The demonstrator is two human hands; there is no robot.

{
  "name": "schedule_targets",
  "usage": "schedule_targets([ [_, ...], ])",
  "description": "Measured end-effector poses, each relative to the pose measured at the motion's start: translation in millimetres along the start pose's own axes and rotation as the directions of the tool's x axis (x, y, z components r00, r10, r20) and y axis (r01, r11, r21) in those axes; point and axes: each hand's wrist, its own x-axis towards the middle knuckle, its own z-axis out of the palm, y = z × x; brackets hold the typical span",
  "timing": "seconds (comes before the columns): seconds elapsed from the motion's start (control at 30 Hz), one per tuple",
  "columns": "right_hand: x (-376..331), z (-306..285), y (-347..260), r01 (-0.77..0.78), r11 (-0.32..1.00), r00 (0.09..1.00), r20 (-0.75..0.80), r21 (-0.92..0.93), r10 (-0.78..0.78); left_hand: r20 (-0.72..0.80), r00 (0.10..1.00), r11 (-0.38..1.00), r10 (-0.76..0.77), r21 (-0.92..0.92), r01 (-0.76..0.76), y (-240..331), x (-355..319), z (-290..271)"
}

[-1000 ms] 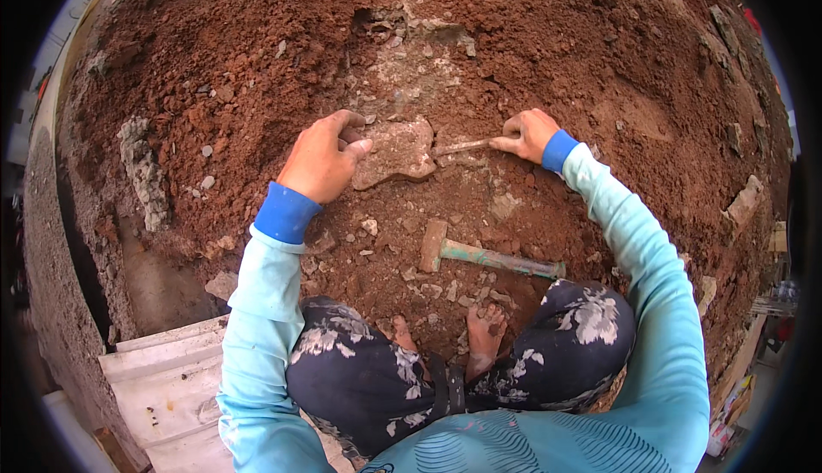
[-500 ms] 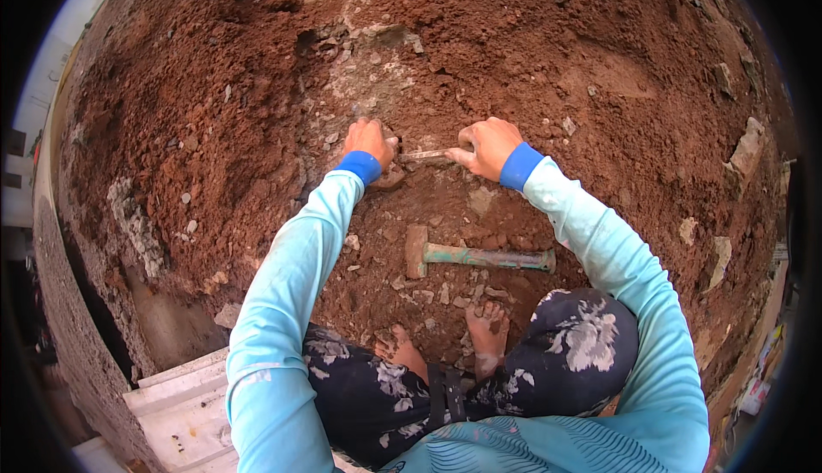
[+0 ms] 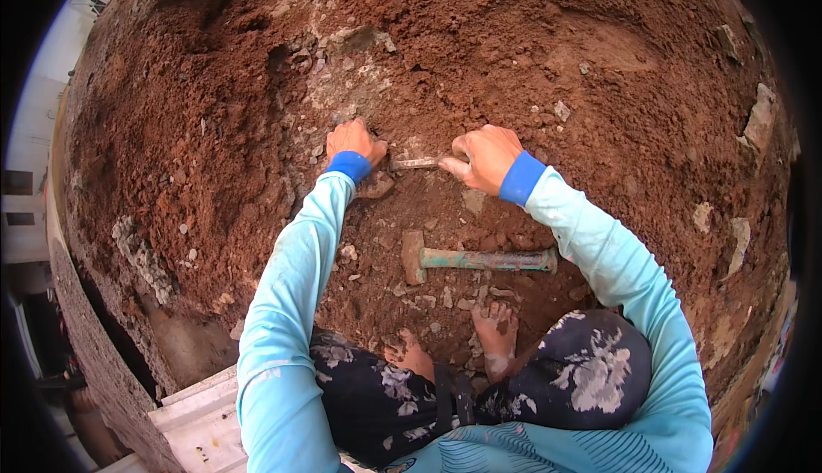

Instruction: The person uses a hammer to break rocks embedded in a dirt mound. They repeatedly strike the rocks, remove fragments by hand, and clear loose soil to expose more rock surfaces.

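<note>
A thin metal chisel (image 3: 417,163) lies almost level on the red-brown soil (image 3: 531,62), just above the hammer (image 3: 473,259). The right hand (image 3: 485,156) closes its fingers round the chisel's right end. The left hand (image 3: 354,141) is curled against the soil at the chisel's left tip; whether it grips anything cannot be told. The hammer rests flat, untouched, head to the left, with two bare feet (image 3: 497,334) just below it.
</note>
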Motion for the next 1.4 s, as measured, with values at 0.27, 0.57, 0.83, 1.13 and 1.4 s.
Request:
schedule_targets([
  [0.27,-19,0,-22,0.119,0.991,0.985,-0.122,-0.053,-0.125,0.008,1.0,1.0,0.003,-0.006,-0.003,-2,-1,2],
  [0.57,-3,19,-18,0.191,0.971,0.976,-0.077,-0.144,-0.203,-0.008,1.0,0.998,0.011,-0.064,-0.012,0,-1,1],
  [0.83,-14,25,-5,0.014,1.0,0.999,0.043,-0.023,-0.013,-0.054,0.998,0.994,0.044,-0.102,-0.049,-5,-1,2],
  [1.13,-27,42,-65,0.017,0.992,0.999,-0.033,-0.125,-0.022,-0.038,0.998,0.998,0.056,-0.005,-0.056,3,-13,14],
  [1.4,9,16,-32,0.137,0.986,0.991,0.013,-0.09,-0.137,-0.03,0.997,0.997,0.071,-0.036,-0.072,-3,-7,1],
])
